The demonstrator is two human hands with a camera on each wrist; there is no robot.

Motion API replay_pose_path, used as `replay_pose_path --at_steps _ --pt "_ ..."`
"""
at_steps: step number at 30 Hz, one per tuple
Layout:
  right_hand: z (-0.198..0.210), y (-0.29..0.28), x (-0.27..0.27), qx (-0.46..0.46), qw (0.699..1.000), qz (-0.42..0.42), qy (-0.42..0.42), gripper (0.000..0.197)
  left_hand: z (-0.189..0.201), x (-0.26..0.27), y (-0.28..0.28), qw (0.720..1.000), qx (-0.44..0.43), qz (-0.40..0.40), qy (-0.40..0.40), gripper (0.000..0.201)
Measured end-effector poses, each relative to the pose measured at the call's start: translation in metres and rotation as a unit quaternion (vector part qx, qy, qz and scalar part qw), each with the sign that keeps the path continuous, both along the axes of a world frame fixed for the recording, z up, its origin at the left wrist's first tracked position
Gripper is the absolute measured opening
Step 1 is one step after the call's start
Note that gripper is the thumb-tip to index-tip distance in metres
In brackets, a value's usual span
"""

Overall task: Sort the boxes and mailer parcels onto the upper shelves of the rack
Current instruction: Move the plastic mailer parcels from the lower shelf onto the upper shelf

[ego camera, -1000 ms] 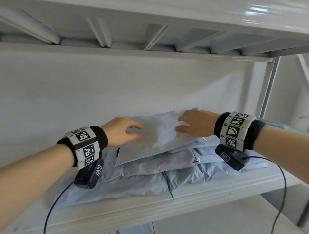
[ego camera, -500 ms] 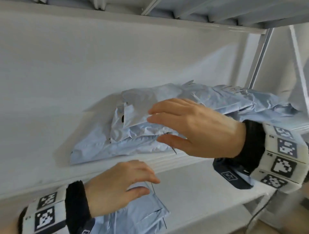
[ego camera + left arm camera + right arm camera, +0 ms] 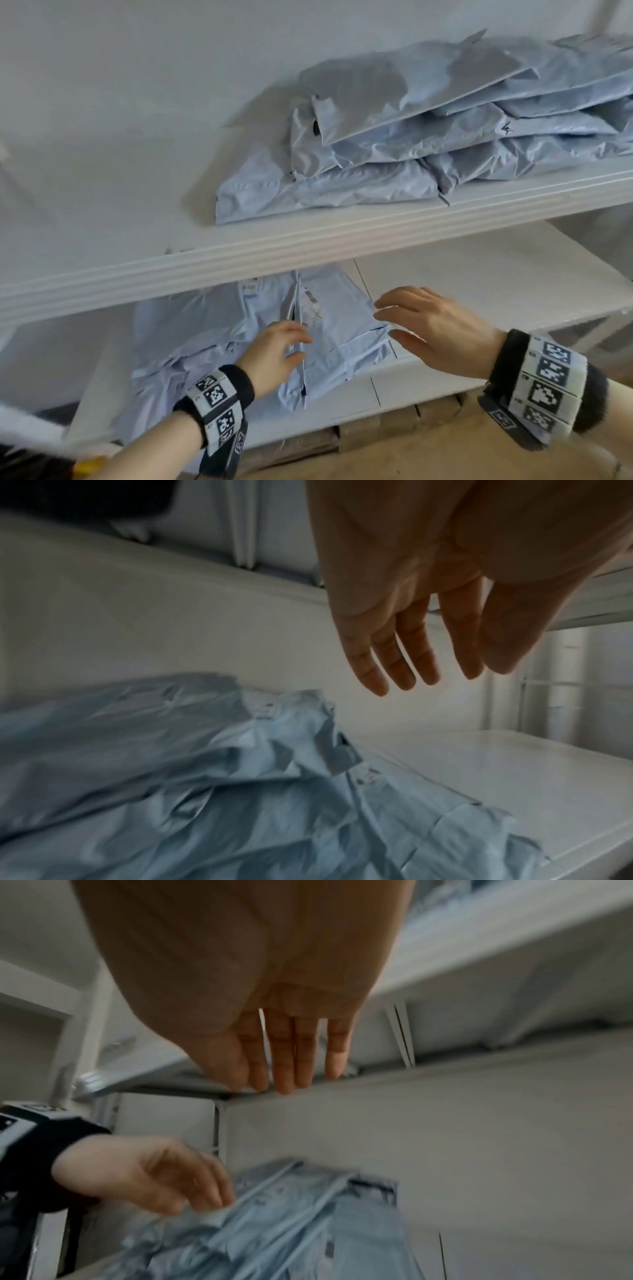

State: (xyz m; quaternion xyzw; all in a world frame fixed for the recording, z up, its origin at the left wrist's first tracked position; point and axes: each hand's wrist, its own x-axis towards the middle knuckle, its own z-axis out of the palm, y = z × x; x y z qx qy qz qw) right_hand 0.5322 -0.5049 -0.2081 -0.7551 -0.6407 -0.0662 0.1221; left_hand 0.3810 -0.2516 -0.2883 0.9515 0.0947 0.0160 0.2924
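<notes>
1. The upper shelf (image 3: 308,240) runs across the middle of the head view, its front edge sloping up to the right; bare board lies open at upper left.
2. A stack of pale blue mailer parcels (image 3: 428,137) fills its upper right, reaching the front edge.
3. The lower shelf (image 3: 496,291) has open board at right.
4. A loose pile of mailers (image 3: 212,329) sits lower centre, overhanging the front edge.
5. The right hand (image 3: 438,329), fingers straight and slightly spread, hovers at the pile's right edge.
6. The left hand (image 3: 274,356), fingers loosely curled, touches the pile's top; whether it pinches cannot be told.
</notes>
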Motion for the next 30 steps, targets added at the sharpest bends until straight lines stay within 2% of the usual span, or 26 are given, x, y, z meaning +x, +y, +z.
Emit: replay_pose_path --at_steps 3,7,14,20,22,24,27,30 --pt "-0.043 0.020 0.012 -0.039 0.997 -0.026 0.064 0.027 -0.018 -0.007 0.018 0.996 -0.004 0.086 -0.003 0.029" --pt "-0.083 0.064 0.024 -0.074 0.989 -0.023 0.130 0.029 -0.033 -0.022 0.044 0.974 0.006 0.225 -0.027 0.033" --pt "-0.108 0.159 0.007 -0.054 0.969 -0.008 0.240 0.025 -0.049 -0.066 0.085 0.919 0.000 0.395 -0.008 0.043" --pt "-0.113 0.238 -0.030 -0.058 0.949 -0.070 0.302 0.036 -0.063 -0.101 0.138 0.878 -0.026 0.479 -0.001 0.048" --pt "-0.113 0.263 -0.040 -0.053 0.932 -0.123 0.337 0.042 -0.067 -0.111 0.160 0.866 -0.053 0.497 0.008 0.053" --pt "-0.113 0.285 -0.047 -0.045 0.903 -0.196 0.379 0.049 -0.072 -0.119 0.183 0.867 -0.081 0.491 0.029 0.053" --pt "-0.119 0.310 -0.056 -0.048 0.870 -0.280 0.403 0.052 -0.079 -0.128 0.214 0.872 -0.141 0.468 0.032 0.042" --pt "-0.123 0.324 -0.065 -0.047 0.854 -0.317 0.410 0.040 -0.089 -0.133 0.237 0.867 -0.204 0.452 0.048 0.025"
